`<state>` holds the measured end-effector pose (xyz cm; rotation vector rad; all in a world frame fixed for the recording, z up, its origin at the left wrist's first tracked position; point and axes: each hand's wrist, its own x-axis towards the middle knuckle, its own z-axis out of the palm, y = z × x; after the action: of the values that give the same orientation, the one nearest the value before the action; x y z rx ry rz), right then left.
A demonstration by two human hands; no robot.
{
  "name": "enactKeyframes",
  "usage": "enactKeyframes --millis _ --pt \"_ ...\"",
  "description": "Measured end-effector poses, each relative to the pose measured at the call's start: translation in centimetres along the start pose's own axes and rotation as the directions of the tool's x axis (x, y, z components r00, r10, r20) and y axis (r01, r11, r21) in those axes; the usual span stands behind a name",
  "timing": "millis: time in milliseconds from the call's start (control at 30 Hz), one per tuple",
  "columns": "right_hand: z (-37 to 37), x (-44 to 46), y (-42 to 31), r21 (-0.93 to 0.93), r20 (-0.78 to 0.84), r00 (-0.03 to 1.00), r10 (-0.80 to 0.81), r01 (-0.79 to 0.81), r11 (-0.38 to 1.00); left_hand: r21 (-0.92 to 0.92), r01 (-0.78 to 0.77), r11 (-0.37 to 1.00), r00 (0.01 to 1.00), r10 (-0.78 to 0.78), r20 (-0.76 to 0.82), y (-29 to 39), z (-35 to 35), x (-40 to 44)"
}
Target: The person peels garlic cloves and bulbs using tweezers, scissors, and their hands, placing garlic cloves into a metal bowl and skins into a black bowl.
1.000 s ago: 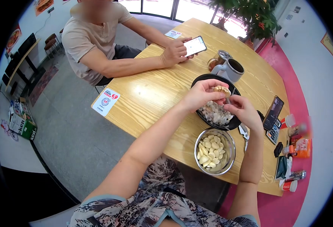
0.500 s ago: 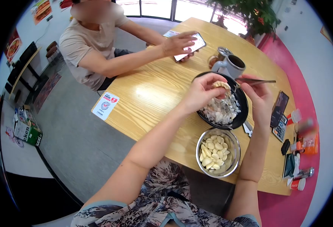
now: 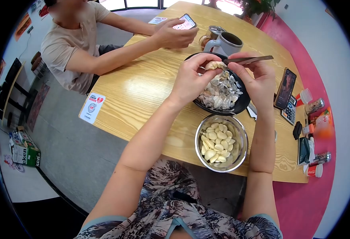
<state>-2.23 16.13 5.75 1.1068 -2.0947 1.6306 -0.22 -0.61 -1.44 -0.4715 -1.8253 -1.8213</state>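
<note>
Over the black bowl [image 3: 244, 102], my left hand [image 3: 195, 77] pinches a piece of garlic [image 3: 215, 65]. My right hand [image 3: 256, 77] is closed on a thin dark knife-like tool [image 3: 258, 59], whose near end reaches the garlic. Papery garlic skins [image 3: 222, 91] fill much of the black bowl. Just below it stands a steel bowl [image 3: 241, 156] holding several peeled, pale garlic cloves [image 3: 217, 139].
Across the table [image 3: 143, 91], a person [image 3: 73, 44] holds a phone [image 3: 185, 22]. A grey mug [image 3: 225, 43] and glass jar [image 3: 215, 30] stand behind the black bowl. At right are another phone [image 3: 285, 88], a calculator [image 3: 289, 110] and paper cups.
The dark tool has come into view in my right hand and now meets the garlic. The view has shifted, and the other person's hands have closed around the phone.
</note>
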Motion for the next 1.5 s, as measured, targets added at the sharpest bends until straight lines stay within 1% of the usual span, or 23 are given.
enactKeyframes --millis 33,100,133,167,233,300,367,433,467,500,533,567,633,833,933,1033,1100,1133,1200,1233,1300,1467,1500 --pt "0.1 0.0 0.0 -0.063 0.006 1.0 -0.014 0.014 0.998 -0.001 0.0 1.0 1.0 0.0 -0.001 0.1 0.0 0.0" --pt "0.1 -0.1 0.1 -0.084 0.0 1.0 -0.027 0.027 0.996 0.073 -0.024 0.997 0.999 0.026 -0.023 0.5 0.0 -0.1" --pt "0.1 -0.1 0.2 -0.104 -0.008 0.999 -0.041 0.04 0.994 0.072 -0.023 0.997 0.999 0.024 -0.023 0.6 0.1 -0.1" --pt "0.0 -0.2 0.1 -0.104 -0.009 0.999 -0.039 0.038 0.994 0.052 -0.022 0.998 0.999 0.023 -0.029 0.6 0.1 -0.1" --pt "0.0 -0.2 -0.1 -0.037 -0.039 0.999 -0.036 0.035 0.999 0.031 -0.019 0.999 0.999 0.02 -0.034 0.8 0.1 0.0" --pt "0.2 -0.1 -0.1 -0.055 -0.03 0.998 -0.051 0.049 0.997 0.024 0.003 1.0 0.999 -0.003 -0.035 1.0 0.0 -0.1" --pt "0.3 -0.1 0.1 -0.071 -0.023 0.998 -0.064 0.062 0.996 0.045 -0.013 0.999 1.0 0.014 -0.028 0.9 0.0 -0.1" --pt "0.2 -0.2 0.4 -0.038 -0.047 0.999 0.012 -0.014 0.999 0.065 -0.027 0.998 0.999 0.029 -0.019 0.7 0.0 -0.1" --pt "0.2 -0.1 0.3 -0.038 -0.045 0.999 0.014 -0.015 0.999 0.072 -0.065 0.995 0.998 0.067 -0.015 0.6 0.1 -0.1" --pt "0.3 -0.2 0.2 0.004 -0.062 0.997 0.05 -0.05 0.999 0.079 -0.104 0.991 0.994 0.105 -0.009 0.6 0.1 -0.1" --pt "0.3 -0.2 0.1 0.047 -0.078 0.993 0.089 -0.085 0.995 0.079 -0.102 0.992 0.995 0.103 -0.007 0.7 0.1 -0.1" --pt "0.2 -0.2 0.1 0.046 -0.082 0.992 0.092 -0.089 0.995 0.071 -0.07 0.995 0.998 0.07 -0.006 0.9 0.1 -0.2" --pt "0.1 -0.1 0.1 0.13 -0.101 0.979 0.176 -0.163 0.978 0.064 -0.038 0.997 0.999 0.038 -0.002 1.0 0.2 -0.2" --pt "-0.2 0.2 0.5 0.196 -0.117 0.966 0.231 -0.206 0.959 0.096 -0.067 0.993 0.998 0.067 0.008 0.8 0.3 -0.2" --pt "-0.4 0.3 0.7 0.154 -0.133 0.958 0.252 -0.231 0.961 0.102 -0.054 0.993 0.999 0.054 0.005 1.0 0.2 -0.2" --pt "-0.8 0.4 0.9 0.202 -0.115 0.956 0.269 -0.243 0.949 0.074 -0.023 0.997 1.0 0.021 0.022 0.9 0.2 -0.2" --pt "-0.9 0.6 0.9 0.234 -0.105 0.954 0.28 -0.25 0.939 -0.045 0.018 0.999 0.999 -0.017 0.03 1.0 0.4 -0.2" --pt "-1.0 0.5 0.8 0.267 -0.093 0.951 0.296 -0.263 0.927 -0.045 0.016 0.999 0.999 -0.015 0.031 1.0 0.5 -0.2" --pt "-0.8 0.6 0.6 0.268 -0.075 0.951 0.3 -0.27 0.925 -0.179 0.078 0.981 0.997 -0.074 0.034 1.1 0.8 -0.2" --pt "-0.8 0.5 0.5 0.27 -0.056 0.951 0.305 -0.28 0.921 -0.178 0.079 0.981 0.997 -0.074 0.034 1.2 0.7 -0.2" --pt "-0.9 0.5 0.2 0.269 -0.046 0.95 0.309 -0.286 0.92 -0.102 0.105 0.989 0.991 -0.095 0.098 1.4 0.3 -0.2" --pt "-1.0 0.4 0.0 0.276 -0.037 0.954 0.296 -0.275 0.921 -0.104 0.065 0.992 0.997 -0.06 0.058 1.2 0.3 -0.2" --pt "-0.8 0.3 -0.1 0.231 -0.032 0.962 0.271 -0.257 0.938 -0.11 0.05 0.993 0.997 -0.044 0.06 1.2 0.3 -0.2"
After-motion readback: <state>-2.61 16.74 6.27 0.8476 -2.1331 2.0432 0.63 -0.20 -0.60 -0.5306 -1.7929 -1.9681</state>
